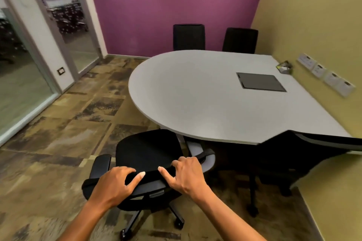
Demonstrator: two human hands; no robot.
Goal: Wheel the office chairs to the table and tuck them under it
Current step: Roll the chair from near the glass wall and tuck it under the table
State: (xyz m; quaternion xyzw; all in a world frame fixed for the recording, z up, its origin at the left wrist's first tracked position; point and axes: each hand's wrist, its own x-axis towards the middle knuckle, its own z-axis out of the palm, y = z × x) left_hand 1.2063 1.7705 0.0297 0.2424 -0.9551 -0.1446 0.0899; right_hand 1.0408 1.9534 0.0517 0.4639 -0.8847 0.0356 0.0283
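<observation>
Both hands [115, 182] [186, 174] gripped the chair [145, 152] backrest, fingers curled over it. Near the table [195, 94] edge, its armrest [207, 155] risked striking that rim.

Even indoor light, soft blur, wide-angle edge bending

Near chair [146, 152] before the table [195, 94] (two chairs [189, 37] behind it).

near chair [146, 153]: matt black cloth seat | table [195, 92]: smooth matt grey top | floor [64, 133]: mottled carpet | left partition [17, 88]: glossy glass
</observation>
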